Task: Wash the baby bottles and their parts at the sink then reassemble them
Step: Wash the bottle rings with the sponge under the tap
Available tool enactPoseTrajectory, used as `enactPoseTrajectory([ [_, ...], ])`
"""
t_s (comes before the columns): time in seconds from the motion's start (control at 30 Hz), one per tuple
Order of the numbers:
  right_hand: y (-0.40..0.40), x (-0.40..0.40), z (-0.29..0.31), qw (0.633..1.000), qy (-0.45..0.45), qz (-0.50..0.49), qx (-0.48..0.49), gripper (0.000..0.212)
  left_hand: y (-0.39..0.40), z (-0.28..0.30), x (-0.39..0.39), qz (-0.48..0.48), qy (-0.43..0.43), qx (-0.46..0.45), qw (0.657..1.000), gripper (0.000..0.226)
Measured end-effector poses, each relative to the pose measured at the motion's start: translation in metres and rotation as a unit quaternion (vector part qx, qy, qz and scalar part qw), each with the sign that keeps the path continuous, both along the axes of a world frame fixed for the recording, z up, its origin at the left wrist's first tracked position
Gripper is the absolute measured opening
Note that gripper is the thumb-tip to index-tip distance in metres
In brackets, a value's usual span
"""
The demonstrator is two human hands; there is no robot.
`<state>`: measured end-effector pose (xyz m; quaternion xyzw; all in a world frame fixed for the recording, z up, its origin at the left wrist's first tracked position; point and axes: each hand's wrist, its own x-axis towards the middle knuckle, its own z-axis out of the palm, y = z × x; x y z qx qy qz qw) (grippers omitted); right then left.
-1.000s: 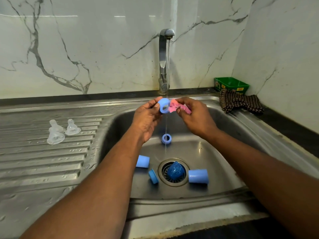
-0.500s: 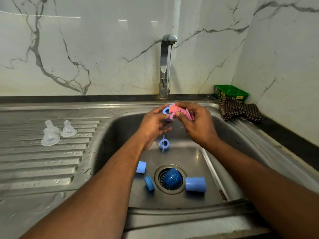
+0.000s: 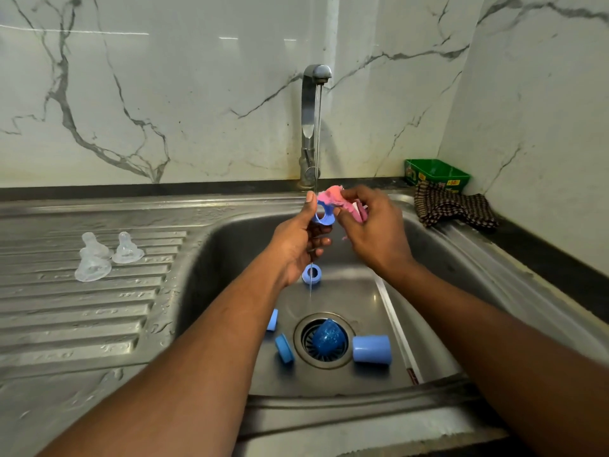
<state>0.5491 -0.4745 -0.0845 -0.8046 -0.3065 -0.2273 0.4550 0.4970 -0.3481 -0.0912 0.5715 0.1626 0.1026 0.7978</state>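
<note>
My left hand (image 3: 298, 245) pinches a blue bottle ring (image 3: 323, 216) over the sink basin, right under the thin stream from the tap (image 3: 311, 127). My right hand (image 3: 372, 235) grips a pink scrub cloth (image 3: 333, 199) and presses it onto the ring's top. Down in the basin (image 3: 362, 291) lie another blue ring (image 3: 311, 274), a blue cap (image 3: 371, 349), a blue lid on edge (image 3: 284, 348), a smaller blue cup (image 3: 272, 319) partly behind my left forearm, and a dark blue speckled piece (image 3: 326, 338) on the drain. Clear teats (image 3: 95, 257) stand on the drainboard.
The ribbed steel drainboard (image 3: 82, 308) stretches to the left. A checked cloth (image 3: 451, 206) lies at the basin's right rim, with a green box (image 3: 436, 174) behind it. Marble walls close off the back and right.
The cloth has shifted from beside the ring to on top of it, and my left hand has turned the ring's opening downward. The camera view has tilted slightly.
</note>
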Motion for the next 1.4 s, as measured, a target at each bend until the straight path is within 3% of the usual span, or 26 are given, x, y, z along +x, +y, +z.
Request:
enactPoseTrajectory([
  [0.13, 0.003, -0.014, 0.002, 0.997, -0.013, 0.012, -0.072, 0.028, -0.005, 0.004, 0.003, -0.005, -0.017, -0.081, 0.997, 0.042],
  [0.3, 0.007, -0.015, 0.013, 0.989, 0.024, -0.003, -0.144, 0.025, 0.002, -0.003, 0.006, -0.018, -0.080, -0.034, 0.996, 0.025],
  [0.37, 0.011, -0.008, 0.015, 0.978, 0.186, 0.079, -0.052, 0.016, 0.005, -0.004, 0.006, 0.008, -0.109, 0.037, 0.993, 0.022],
  [0.43, 0.008, -0.005, 0.024, 0.883, 0.423, 0.165, 0.119, 0.015, 0.004, -0.002, 0.001, 0.019, -0.131, 0.102, 0.986, 0.030],
  [0.47, 0.005, -0.003, 0.028, 0.841, 0.480, 0.187, 0.167, 0.015, 0.002, 0.000, 0.000, 0.016, -0.139, 0.115, 0.983, 0.035],
  [0.5, 0.001, -0.001, 0.032, 0.825, 0.496, 0.194, 0.189, 0.015, 0.000, 0.001, -0.001, 0.009, -0.145, 0.117, 0.982, 0.037],
  [0.57, -0.001, -0.001, 0.033, 0.840, 0.464, 0.191, 0.206, 0.013, -0.004, 0.004, -0.001, -0.008, -0.148, 0.101, 0.984, 0.038],
  [0.67, 0.006, -0.004, 0.029, 0.904, 0.338, 0.141, 0.220, 0.011, -0.004, 0.006, -0.003, -0.033, -0.143, 0.054, 0.988, 0.031],
  [0.77, 0.010, -0.004, 0.019, 0.986, 0.098, 0.031, 0.131, 0.008, 0.000, 0.006, -0.007, -0.041, -0.131, 0.031, 0.990, 0.022],
  [0.83, 0.009, -0.005, 0.018, 0.997, -0.021, -0.010, 0.074, 0.013, -0.002, 0.006, -0.007, -0.027, -0.135, 0.034, 0.990, 0.019],
  [1.07, 0.016, -0.006, 0.020, 0.999, 0.012, -0.012, -0.041, 0.015, 0.006, 0.000, -0.006, 0.058, -0.136, 0.049, 0.988, 0.024],
  [1.2, 0.004, -0.008, 0.019, 0.977, 0.154, 0.121, 0.083, 0.007, 0.011, 0.001, -0.004, 0.055, -0.123, 0.081, 0.988, 0.030],
  [1.3, -0.003, 0.001, 0.021, 0.946, 0.219, 0.087, 0.222, 0.012, 0.007, -0.004, 0.006, 0.096, -0.088, 0.098, 0.987, 0.036],
  [1.4, -0.003, 0.007, 0.014, 0.952, 0.197, 0.049, 0.229, 0.004, 0.010, -0.013, 0.014, 0.153, -0.049, 0.094, 0.983, 0.043],
])
